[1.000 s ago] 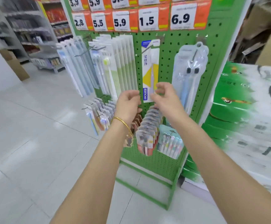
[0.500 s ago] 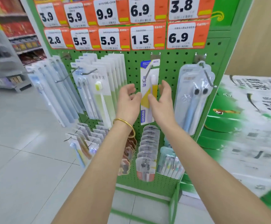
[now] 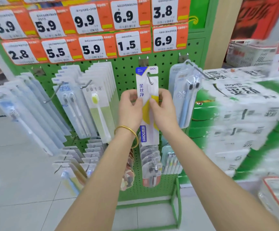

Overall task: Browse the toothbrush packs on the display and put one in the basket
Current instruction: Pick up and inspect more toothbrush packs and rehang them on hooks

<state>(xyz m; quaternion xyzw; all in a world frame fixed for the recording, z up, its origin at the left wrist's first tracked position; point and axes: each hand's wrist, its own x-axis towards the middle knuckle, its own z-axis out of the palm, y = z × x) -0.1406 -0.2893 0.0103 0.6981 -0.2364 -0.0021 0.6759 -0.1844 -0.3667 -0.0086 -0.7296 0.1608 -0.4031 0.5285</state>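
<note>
The toothbrush pack (image 3: 145, 135), hung on its hook (image 3: 150, 79) on the pegboard (image 3: 127, 72), is pinched at both edges by the left hand (image 3: 130, 108) and right hand (image 3: 164, 110). It should be drawn straight off along the hook, so its slot is not torn.

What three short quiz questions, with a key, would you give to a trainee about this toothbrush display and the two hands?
1. True or false: the FROG pack hangs on its hook.
2. Of the left hand and the right hand, which holds that pack? A. left only B. right only C. both
3. Fill in: the price tag directly above that pack reads ___.
Key: 1 true; 2 C; 3 1.5
</note>
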